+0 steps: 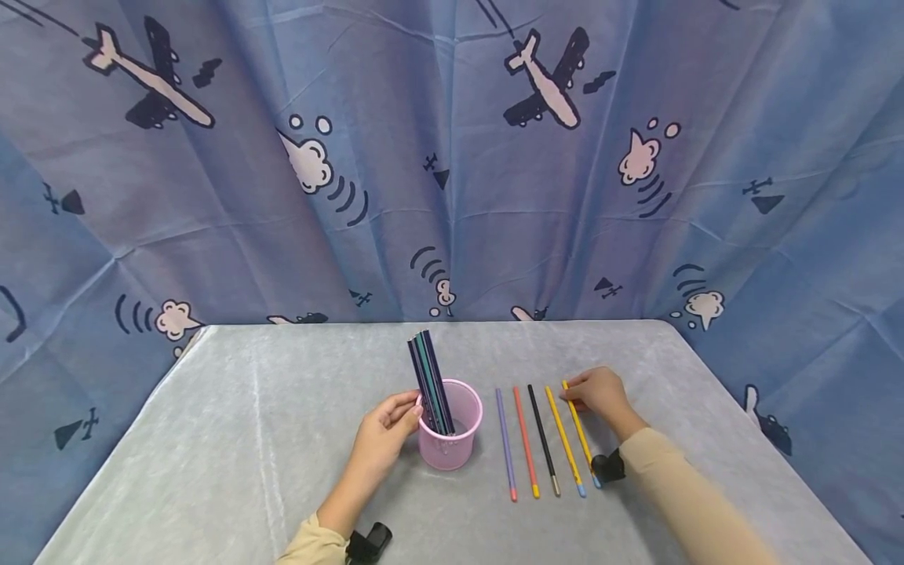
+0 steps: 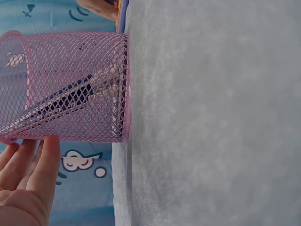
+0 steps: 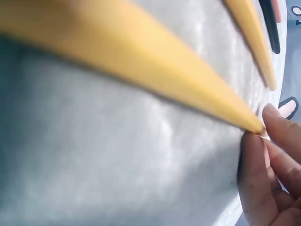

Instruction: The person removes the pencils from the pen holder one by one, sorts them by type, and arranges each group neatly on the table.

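Observation:
A pink mesh pen holder stands upright on the table, with several dark blue and teal pencils leaning to its left inside. My left hand is at its left side; in the left wrist view, extended fingers touch the mesh near the rim. My right hand pinches the far end of the rightmost yellow pencil between thumb and fingers. That pencil has a light blue near end and slants beside a second yellow pencil.
Left of the yellow pencils lie a black pencil, an orange-red pencil and a purple pencil, roughly parallel. A whitish cloth covers the table. Behind it hangs a blue curtain printed with airplanes.

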A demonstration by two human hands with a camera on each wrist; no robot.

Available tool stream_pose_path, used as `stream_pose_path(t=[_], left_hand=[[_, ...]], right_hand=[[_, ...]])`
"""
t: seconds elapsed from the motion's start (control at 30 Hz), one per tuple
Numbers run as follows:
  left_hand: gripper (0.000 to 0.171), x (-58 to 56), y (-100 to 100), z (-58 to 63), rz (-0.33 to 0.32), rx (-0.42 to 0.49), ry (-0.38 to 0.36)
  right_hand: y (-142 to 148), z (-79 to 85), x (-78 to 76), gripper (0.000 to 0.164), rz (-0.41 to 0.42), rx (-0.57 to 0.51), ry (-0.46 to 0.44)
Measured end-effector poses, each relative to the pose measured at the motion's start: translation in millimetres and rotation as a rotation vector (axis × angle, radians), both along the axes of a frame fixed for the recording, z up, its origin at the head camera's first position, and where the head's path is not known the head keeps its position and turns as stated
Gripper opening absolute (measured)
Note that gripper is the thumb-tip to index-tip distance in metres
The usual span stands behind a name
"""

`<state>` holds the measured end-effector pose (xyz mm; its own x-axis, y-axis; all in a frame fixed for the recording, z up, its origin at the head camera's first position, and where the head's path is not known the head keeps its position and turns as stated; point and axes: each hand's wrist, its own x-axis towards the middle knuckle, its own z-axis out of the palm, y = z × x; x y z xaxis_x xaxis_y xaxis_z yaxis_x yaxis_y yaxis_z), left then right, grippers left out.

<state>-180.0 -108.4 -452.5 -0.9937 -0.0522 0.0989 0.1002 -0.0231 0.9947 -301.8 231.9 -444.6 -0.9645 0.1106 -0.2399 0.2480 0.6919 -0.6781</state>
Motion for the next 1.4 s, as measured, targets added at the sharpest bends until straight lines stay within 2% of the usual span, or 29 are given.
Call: stream_pose_path(t=[0.13, 0.23, 0.57, 0.73, 0.83, 1.07, 1.4], left_hand=[[0.033, 0.0, 0, -0.5, -0.005, 0.002, -0.002], [0.033, 0.6, 1, -0.3, -0.009, 0.0, -0.003], [0.032, 0.5, 0, -0.4, -0.015, 0.003, -0.006], [0.033, 0.1, 0, -0.1, -0.009, -0.016, -0.004], [0.033, 1.3, 0, 1.5, -0.003, -0.008, 0.0], [0.032, 1.5, 0, 1.2, -0.008, 0.008, -0.004], [0.033, 0.7, -1, 1.2, -0.005, 0.008, 0.0]], right_hand=[[-2, 5.7, 8.5, 0.033, -0.006, 0.01, 0.089], [-8, 11.3, 19.2, 0.035, -0.026, -0.052, 0.154], [-50, 21.9, 50.8, 0.049, 0.003, -0.467, 0.123], [-74, 19.2, 57.4, 0.046, -0.008, -0.601, 0.145], [-87, 16.2, 61.6, 0.044, -0.002, -0.645, 0.162], [-108, 17.7, 76.7, 0.042, 0.051, -0.691, 0.139], [-127, 14.5, 88.2, 0.039, 0.059, -0.822, 0.131]])
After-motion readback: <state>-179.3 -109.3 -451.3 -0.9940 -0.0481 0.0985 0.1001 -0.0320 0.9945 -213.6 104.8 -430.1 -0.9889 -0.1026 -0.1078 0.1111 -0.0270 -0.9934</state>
